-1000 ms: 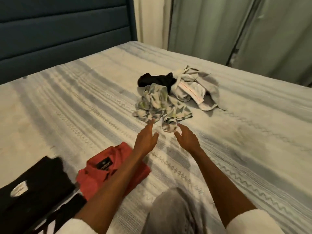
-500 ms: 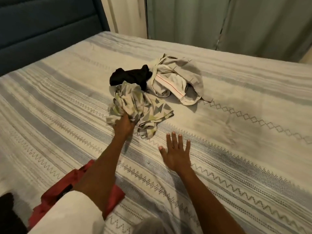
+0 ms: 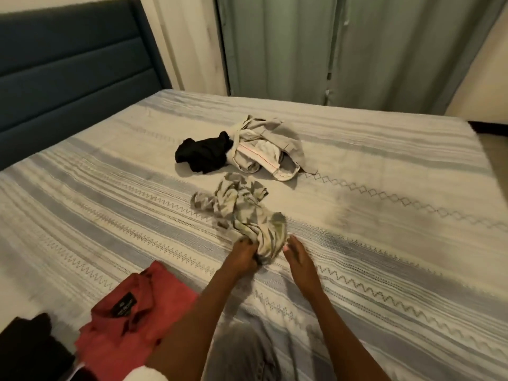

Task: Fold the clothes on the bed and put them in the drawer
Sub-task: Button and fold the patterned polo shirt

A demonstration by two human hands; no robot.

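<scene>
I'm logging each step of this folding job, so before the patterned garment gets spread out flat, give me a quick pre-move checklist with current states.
1. Left hand grips the patterned garment: ok, fingers closed on its near end.
2. Right hand has a hold too: not ok, it is open beside the cloth.
3. Garment clear of the black garment and the beige garment: ok, bare bedspread shows between them.
4. Room to spread it: ok, open bedspread to the right.
5. Folded red shirt out of the way: ok, at the near left.
6. Drawer ready: cannot tell, not in view.
</scene>
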